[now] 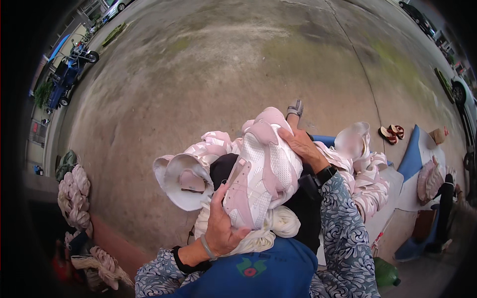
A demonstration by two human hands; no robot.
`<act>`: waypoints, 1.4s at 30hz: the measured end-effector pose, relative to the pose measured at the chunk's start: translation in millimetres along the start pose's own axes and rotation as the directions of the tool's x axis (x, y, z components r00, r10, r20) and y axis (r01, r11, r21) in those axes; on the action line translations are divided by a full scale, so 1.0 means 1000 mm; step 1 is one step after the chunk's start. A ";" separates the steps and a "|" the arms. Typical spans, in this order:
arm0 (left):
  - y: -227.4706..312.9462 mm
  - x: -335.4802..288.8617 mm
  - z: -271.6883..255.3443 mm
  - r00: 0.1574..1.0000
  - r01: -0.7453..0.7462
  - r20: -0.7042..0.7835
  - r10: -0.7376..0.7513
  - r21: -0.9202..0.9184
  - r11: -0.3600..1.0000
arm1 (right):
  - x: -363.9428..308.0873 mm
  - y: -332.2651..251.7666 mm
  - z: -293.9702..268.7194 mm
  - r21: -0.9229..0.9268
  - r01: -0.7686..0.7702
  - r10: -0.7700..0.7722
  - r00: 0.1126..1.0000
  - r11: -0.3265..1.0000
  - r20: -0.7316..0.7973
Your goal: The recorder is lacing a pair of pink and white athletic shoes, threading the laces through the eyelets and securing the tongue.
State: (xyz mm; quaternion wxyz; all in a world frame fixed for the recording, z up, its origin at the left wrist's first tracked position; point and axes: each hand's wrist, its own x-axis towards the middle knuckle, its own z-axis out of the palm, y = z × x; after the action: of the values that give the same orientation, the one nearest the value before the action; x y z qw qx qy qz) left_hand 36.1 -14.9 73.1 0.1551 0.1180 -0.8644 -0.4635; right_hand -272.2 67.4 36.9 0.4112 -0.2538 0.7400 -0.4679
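A pink and white shoe upper [271, 166], with mesh panels and a row of lace holes, is held up over my lap. My left hand [218, 226] grips its lower left edge, with the thumb along the lace-hole side. On its upper right side my right hand [303, 146] is closed, fingers partly hidden behind it. More pink and white uppers lie nested to the left [186, 181] and heaped to the right [370, 184]. Below the held upper, hanks of cream-white laces [278, 223] rest on my blue apron [268, 258].
Concrete ground [223, 84] stretches ahead. Sandals [391, 134] and a green bottle [386, 272] stand to the right, where another person's dark sleeve [442, 208] shows beside more uppers. At left lie pale pink bundles [74, 196]; a blue three-wheeled vehicle [67, 74] is parked beyond.
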 end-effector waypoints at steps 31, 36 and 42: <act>0.033 0.121 0.034 0.881 0.005 0.470 -0.050 0.095 0.995 | 0.051 0.071 -0.001 0.588 -0.159 0.115 0.987 0.793 0.111; 0.039 0.135 0.035 0.918 0.386 0.202 -0.342 -0.253 0.887 | 0.082 0.117 0.000 0.759 -0.269 0.167 0.963 0.593 0.210; 0.051 0.097 0.023 0.834 0.472 0.389 -0.392 -0.133 0.872 | 0.089 0.125 0.005 0.730 -0.290 0.207 0.957 0.619 0.204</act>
State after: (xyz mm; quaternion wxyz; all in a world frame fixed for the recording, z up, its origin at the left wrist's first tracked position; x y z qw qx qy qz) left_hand -65.1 -2.8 119.1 -0.0979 0.2088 -0.7708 -0.5939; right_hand -314.3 51.7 -109.9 0.5761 0.0209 0.4858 -0.6571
